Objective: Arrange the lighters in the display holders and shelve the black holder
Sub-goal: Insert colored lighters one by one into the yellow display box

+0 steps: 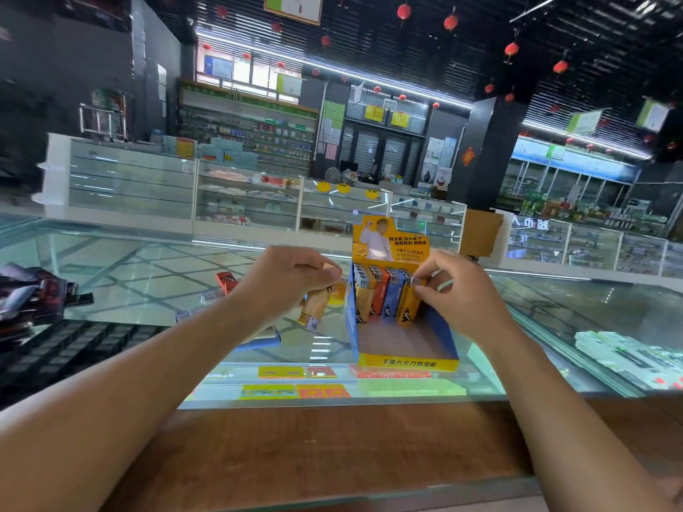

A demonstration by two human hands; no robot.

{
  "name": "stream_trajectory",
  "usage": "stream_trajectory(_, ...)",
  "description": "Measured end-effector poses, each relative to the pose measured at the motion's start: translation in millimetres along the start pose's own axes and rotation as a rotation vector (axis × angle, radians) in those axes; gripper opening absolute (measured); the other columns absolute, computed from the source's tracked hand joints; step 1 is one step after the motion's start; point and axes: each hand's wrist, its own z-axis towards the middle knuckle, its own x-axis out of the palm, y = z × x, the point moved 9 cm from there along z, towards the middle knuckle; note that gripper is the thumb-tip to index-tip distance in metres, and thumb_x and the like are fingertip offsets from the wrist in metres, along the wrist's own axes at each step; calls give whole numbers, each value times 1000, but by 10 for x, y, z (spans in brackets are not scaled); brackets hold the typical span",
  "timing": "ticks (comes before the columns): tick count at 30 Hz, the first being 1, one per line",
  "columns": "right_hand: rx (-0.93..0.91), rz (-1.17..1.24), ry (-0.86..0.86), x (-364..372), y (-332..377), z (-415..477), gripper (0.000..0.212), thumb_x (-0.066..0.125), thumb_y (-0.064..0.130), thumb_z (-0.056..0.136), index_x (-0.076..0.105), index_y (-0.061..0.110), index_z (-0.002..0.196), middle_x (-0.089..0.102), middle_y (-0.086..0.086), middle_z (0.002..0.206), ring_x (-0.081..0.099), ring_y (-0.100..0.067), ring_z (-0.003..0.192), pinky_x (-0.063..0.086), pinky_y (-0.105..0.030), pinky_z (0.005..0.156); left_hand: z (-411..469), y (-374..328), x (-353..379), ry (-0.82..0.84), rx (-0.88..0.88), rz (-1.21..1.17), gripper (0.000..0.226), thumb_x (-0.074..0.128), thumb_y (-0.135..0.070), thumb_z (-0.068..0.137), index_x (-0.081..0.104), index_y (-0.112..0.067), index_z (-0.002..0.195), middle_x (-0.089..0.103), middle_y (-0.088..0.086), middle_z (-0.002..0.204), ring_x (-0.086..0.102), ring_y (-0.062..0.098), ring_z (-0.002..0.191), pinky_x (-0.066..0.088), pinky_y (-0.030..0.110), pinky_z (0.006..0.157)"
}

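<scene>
- The step in hand is filling the cardboard holder (406, 362), a yellow-and-blue box that stands on the glass counter (591, 308) right in front of the person.
- The right hand (458, 293) pinches the top of a yellow lighter (408, 303) with its fingertips and seats it at the right end of the front row (384, 301).
- The left hand (292, 279) is curled round a tan lighter (314, 312), which hangs with its metal cap down just left of the box.
- Next move, as I judge it: let go of the yellow one once it stands straight. Then turn the tan one cap-up and start a new row in the bare front half of the box.
- Count in the box: four lighters in the front row, tan, orange, blue and yellow. Metal caps of more rows show behind them, too crowded to count.
- Count loose on the counter: one red lighter (226, 281) beyond the left wrist, and one blue lighter (258, 341) partly hidden under the left forearm. A few pale shapes near them are too blurred to name.
- There are two holders. The black holder (85, 345) lies flat at the left of the counter, well apart from the box. I cannot tell whether its dark slots are filled.
- Shelving it looks some way off, since the loose lighters need homes first.
</scene>
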Motion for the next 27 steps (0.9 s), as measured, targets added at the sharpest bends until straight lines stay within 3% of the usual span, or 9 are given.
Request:
stream_trajectory(3,-7,1,-18,-2,30,-8,18,75,13,92,69,27,83,64,10,96,64,-3,84,52,-28,73,1,15,-11,-14,-18,-24,7,78,-24,91,82,-19,94,79,6,83,71,19,77,58,35,76)
stream_trajectory(8,-135,-79,-114,-22,282,-49,10,64,23,99,70,31,101,65,18,96,62,-4,91,55,-36,78,-36,-4,40,9,-49,-243,15,76,-6,91,68,3,100,79,16,88,79,30,87,65,37,80)
stream_trajectory(11,-161,140,-79,79,474,-107,10,67,16,99,70,25,103,70,12,93,67,-11,89,56,-34,79,-51,-29,-5,-30,-48,-290,17,76,-3,90,63,2,101,77,20,89,79,36,85,65,41,80)
stream_trajectory(15,-130,412,95,303,650,-167,29,70,3,96,70,24,116,73,0,92,70,-20,87,58,-37,78,-65,-79,-50,-71,-27,-332,13,74,1,91,62,2,96,77,20,89,78,38,83,66,41,78)
stream_trajectory(19,-42,620,62,313,617,-149,18,76,6,94,73,15,110,75,-8,90,72,-28,83,58,-43,79,-42,-85,-82,-88,1,-307,18,78,0,87,60,-2,87,77,17,86,78,38,82,64,51,85)
stream_trajectory(23,-32,618,-59,222,533,-111,15,75,10,96,80,19,107,78,-2,96,72,-26,87,61,-46,83,-74,-161,33,1,142,127,22,86,-17,84,65,-14,79,80,-1,84,78,20,82,62,51,85)
stream_trajectory(27,-93,557,-117,169,520,-105,25,66,4,101,81,22,111,75,-3,100,69,-27,92,56,-55,88,-177,-270,231,59,354,746,5,69,-31,94,65,-34,95,72,-19,93,68,3,89,58,40,84)
